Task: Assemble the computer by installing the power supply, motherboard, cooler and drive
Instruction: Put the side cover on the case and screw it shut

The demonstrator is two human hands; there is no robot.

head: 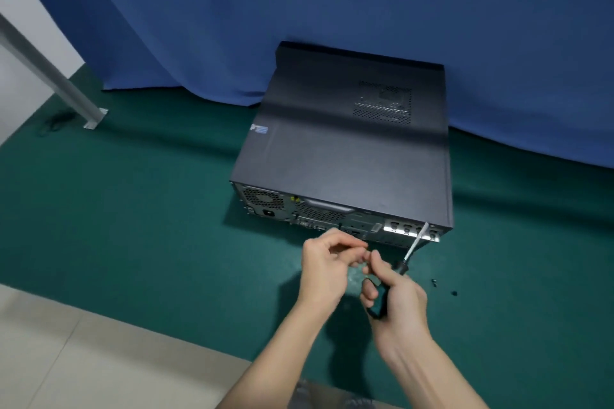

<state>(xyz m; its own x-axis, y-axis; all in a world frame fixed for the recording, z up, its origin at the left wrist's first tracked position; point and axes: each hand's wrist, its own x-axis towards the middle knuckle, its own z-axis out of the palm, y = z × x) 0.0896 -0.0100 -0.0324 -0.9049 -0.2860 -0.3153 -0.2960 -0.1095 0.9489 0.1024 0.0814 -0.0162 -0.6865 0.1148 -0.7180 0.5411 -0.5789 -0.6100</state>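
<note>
Far left of the computer case [342, 149], a grey metal leg [50, 76] stands on the green mat [149, 209]. The closed case lies flat on the mat against the blue curtain [299, 9], its rear panel facing the person. Just before that panel, the left hand [324, 267] has its fingers curled, tips together; whether they pinch anything cannot be told. Beside it, the right hand [395, 295] grips a screwdriver [413, 247], its shaft angled up to the panel's right end. Right of that, two small dark screws [434, 282] lie on the mat.
</note>
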